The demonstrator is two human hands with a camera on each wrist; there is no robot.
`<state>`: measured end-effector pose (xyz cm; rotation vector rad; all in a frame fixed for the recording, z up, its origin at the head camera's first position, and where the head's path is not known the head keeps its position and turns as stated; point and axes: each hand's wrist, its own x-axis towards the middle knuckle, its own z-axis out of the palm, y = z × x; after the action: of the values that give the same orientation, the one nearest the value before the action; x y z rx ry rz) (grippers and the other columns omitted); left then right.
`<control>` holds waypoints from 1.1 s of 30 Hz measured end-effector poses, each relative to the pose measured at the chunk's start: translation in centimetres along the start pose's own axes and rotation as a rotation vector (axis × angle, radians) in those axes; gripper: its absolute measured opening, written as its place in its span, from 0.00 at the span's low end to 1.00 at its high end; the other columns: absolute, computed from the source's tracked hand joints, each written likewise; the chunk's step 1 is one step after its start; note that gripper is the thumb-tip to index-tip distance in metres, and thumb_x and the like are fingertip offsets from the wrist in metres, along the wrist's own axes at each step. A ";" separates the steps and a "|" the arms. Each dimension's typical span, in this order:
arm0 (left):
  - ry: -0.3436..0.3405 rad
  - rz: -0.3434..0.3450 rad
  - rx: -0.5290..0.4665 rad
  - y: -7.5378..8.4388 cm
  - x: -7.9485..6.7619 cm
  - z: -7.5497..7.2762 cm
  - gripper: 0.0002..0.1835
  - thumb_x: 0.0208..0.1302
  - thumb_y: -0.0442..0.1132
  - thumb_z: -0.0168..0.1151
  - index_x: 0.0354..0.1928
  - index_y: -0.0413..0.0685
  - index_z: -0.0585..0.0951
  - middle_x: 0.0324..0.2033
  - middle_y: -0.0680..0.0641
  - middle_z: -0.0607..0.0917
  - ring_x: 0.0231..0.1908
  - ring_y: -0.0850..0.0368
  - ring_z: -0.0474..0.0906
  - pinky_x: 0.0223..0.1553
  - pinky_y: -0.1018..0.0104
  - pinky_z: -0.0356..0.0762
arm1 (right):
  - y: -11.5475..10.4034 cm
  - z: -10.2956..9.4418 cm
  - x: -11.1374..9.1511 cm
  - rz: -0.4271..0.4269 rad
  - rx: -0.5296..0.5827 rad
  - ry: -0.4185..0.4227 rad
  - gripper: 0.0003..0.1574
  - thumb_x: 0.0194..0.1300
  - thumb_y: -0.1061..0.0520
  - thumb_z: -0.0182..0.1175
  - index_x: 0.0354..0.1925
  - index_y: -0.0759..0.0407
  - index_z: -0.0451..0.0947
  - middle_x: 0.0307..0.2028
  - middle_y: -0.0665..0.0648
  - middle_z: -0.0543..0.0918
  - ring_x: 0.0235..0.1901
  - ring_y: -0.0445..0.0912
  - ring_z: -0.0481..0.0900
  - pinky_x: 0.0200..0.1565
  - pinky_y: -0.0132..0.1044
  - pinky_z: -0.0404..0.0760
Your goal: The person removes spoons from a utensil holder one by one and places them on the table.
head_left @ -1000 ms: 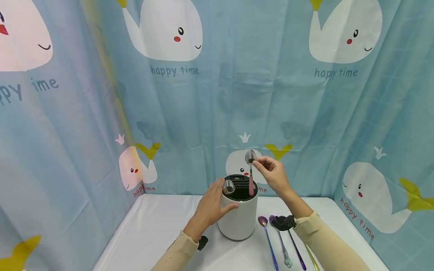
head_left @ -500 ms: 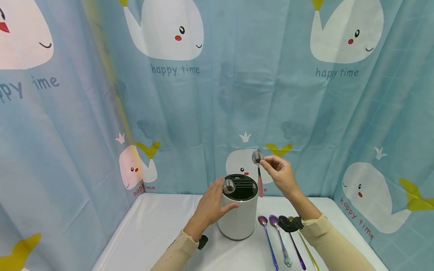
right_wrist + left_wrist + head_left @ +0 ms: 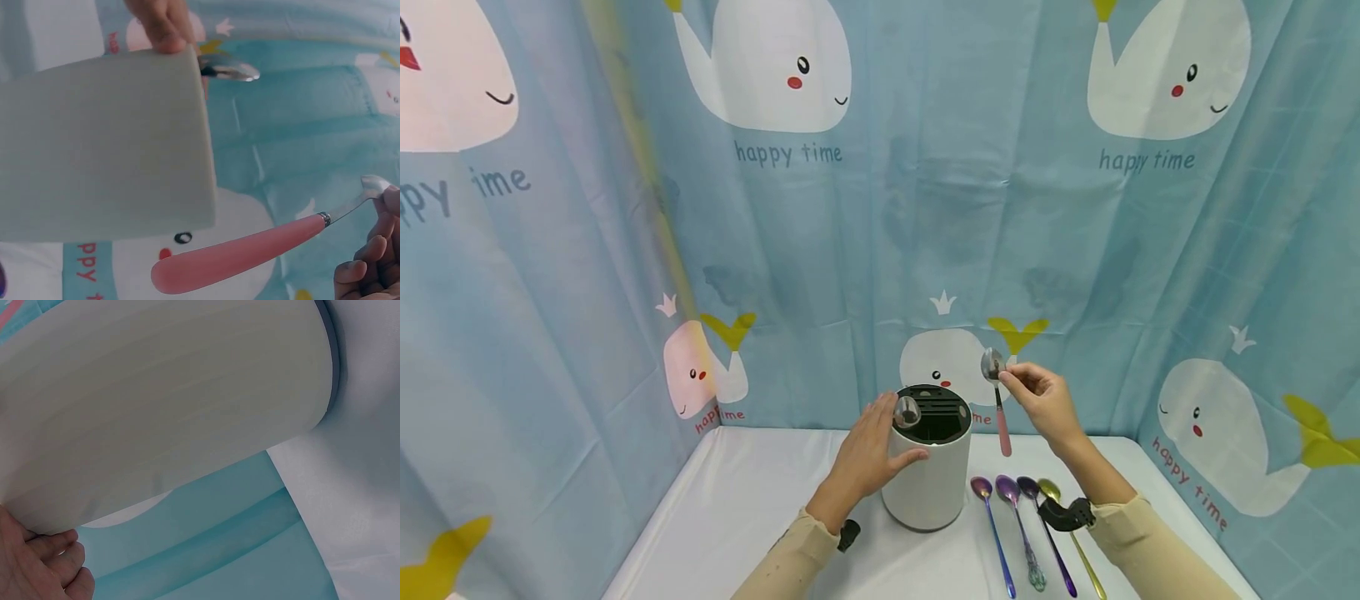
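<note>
In the head view my left hand (image 3: 865, 450) holds the side of a white cylindrical utensil holder (image 3: 925, 492), thumb across its front near the rim. The holder has a black slotted insert. A silver spoon bowl (image 3: 907, 412) sticks up from its left part beside my fingers; the rest of that spoon is hidden inside. To the holder's right, my right hand (image 3: 1041, 404) pinches a pink-handled spoon (image 3: 1002, 421) by its metal end, bowl up and handle hanging down above the table. The right wrist view shows the pink handle (image 3: 237, 256) clear of the holder.
On the white table (image 3: 760, 517) right of the holder lie a blue-purple spoon (image 3: 994, 533), a purple spoon with ornate handle (image 3: 1022, 533), a dark purple spoon (image 3: 1057, 550) and a gold spoon (image 3: 1086, 558). A blue whale-print curtain (image 3: 925, 233) closes the back and sides.
My right hand has carried the pink-handled spoon from over the holder's opening to the right, out beside it, and a little down. My left hand stays on the holder.
</note>
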<state>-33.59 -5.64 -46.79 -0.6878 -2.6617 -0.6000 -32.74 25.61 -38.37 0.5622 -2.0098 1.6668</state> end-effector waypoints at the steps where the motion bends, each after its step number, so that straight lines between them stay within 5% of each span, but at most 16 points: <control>1: -0.001 0.000 -0.001 0.0 0.0 0.0 0.63 0.66 0.81 0.56 0.87 0.43 0.52 0.84 0.43 0.57 0.84 0.45 0.52 0.85 0.49 0.51 | 0.3 -0.3 -0.2 0.005 -0.009 -0.001 0.12 0.77 0.65 0.65 0.47 0.78 0.84 0.36 0.47 0.85 0.31 0.36 0.75 0.31 0.25 0.76; 9: -0.009 -0.008 0.006 0.0 0.1 -0.1 0.63 0.66 0.82 0.55 0.87 0.44 0.51 0.85 0.43 0.57 0.84 0.46 0.51 0.85 0.49 0.52 | 2.5 -2.5 -1.8 0.121 -0.109 -0.026 0.15 0.79 0.60 0.64 0.50 0.75 0.86 0.37 0.44 0.86 0.35 0.37 0.77 0.34 0.28 0.79; 21: -0.022 -0.017 0.004 0.1 0.1 -0.2 0.64 0.65 0.82 0.54 0.87 0.44 0.51 0.85 0.44 0.56 0.84 0.45 0.51 0.85 0.49 0.52 | 6.0 -6.2 -4.5 0.476 -0.253 -0.027 0.29 0.80 0.46 0.65 0.59 0.72 0.83 0.30 0.49 0.76 0.32 0.42 0.71 0.34 0.35 0.73; 33: 0.000 -0.003 0.010 0.1 0.0 0.0 0.64 0.65 0.82 0.55 0.86 0.42 0.53 0.84 0.42 0.57 0.84 0.44 0.52 0.84 0.48 0.53 | 7.7 -7.5 -6.7 0.526 -0.484 -0.056 0.30 0.81 0.44 0.62 0.59 0.71 0.84 0.48 0.62 0.86 0.44 0.47 0.78 0.44 0.39 0.81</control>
<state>-33.58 -5.57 -46.78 -0.6806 -2.6642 -0.5878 -31.13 34.52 -47.26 -0.1048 -2.6395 1.3359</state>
